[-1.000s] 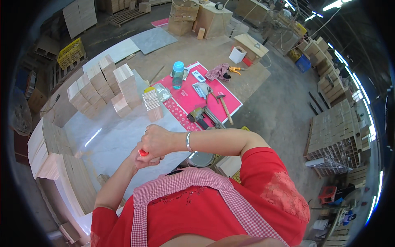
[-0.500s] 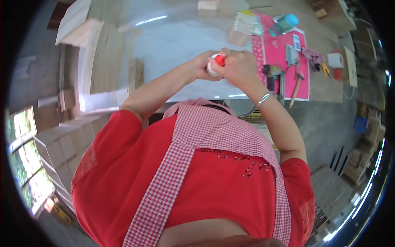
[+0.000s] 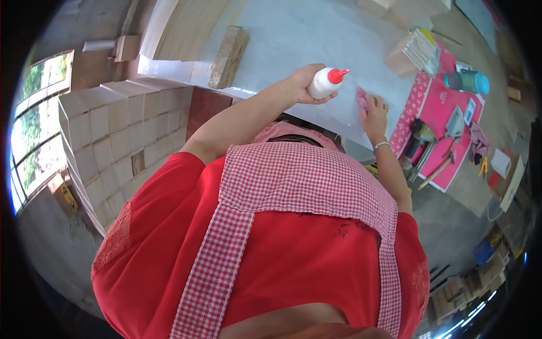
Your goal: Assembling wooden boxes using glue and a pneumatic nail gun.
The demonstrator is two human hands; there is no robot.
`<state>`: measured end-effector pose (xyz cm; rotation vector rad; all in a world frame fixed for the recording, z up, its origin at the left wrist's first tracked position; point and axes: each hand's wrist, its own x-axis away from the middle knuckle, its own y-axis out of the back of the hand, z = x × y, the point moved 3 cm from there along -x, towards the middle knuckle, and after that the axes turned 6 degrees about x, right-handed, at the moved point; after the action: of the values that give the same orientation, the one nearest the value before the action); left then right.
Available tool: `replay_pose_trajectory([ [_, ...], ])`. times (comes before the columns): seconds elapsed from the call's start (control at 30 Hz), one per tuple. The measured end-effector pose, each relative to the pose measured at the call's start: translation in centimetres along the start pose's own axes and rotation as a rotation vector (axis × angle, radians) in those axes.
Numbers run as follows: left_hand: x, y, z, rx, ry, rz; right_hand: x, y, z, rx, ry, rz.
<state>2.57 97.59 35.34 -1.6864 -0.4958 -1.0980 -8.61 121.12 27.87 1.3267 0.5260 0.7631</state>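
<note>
A white squeeze bottle [image 3: 324, 84] with a red pointed cap lies tilted in my left hand [image 3: 307, 82], its tip aimed to the right. My left fingers are wrapped round the bottle's body. To the right, my right hand [image 3: 375, 117], with a bracelet at the wrist, is down at the pale work table [image 3: 293, 39]. A crumpled pink cloth [image 3: 361, 100] is gripped at its thumb side and rests on the tabletop. Part of the cloth is hidden by that hand.
A wooden block [image 3: 228, 56] lies on the table's left side, beside stacked boards [image 3: 189, 28]. Right of my right hand, a pink mat [image 3: 435, 121] bears a hammer [image 3: 439, 169], a scraper [image 3: 455, 121] and a teal bottle [image 3: 468, 82]. Stacked wooden boxes [image 3: 124, 135] stand at left.
My hands, together around the bottle before, are now apart. The left keeps the bottle; the right has moved right and down onto the pink cloth. The whole view has turned.
</note>
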Motion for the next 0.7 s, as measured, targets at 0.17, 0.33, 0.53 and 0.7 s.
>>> replay_pose_trajectory([
  [0.17,-0.2,1.2,-0.5,0.091,-0.09,-0.043,-2.8,4.3,3.5,-0.685,-0.191,-0.174],
  [0.33,-2.0,-0.1,0.4,0.076,-0.285,-0.145,-5.1,17.0,11.4,-0.643,0.055,-0.664],
  [0.53,-3.2,-1.0,1.1,0.02,-0.298,-0.201,-7.3,15.4,10.1,-0.429,0.242,-0.185],
  [0.7,-3.3,-2.2,-1.1,-0.143,-0.389,-0.123,-6.4,18.7,10.5,-0.646,0.218,0.105],
])
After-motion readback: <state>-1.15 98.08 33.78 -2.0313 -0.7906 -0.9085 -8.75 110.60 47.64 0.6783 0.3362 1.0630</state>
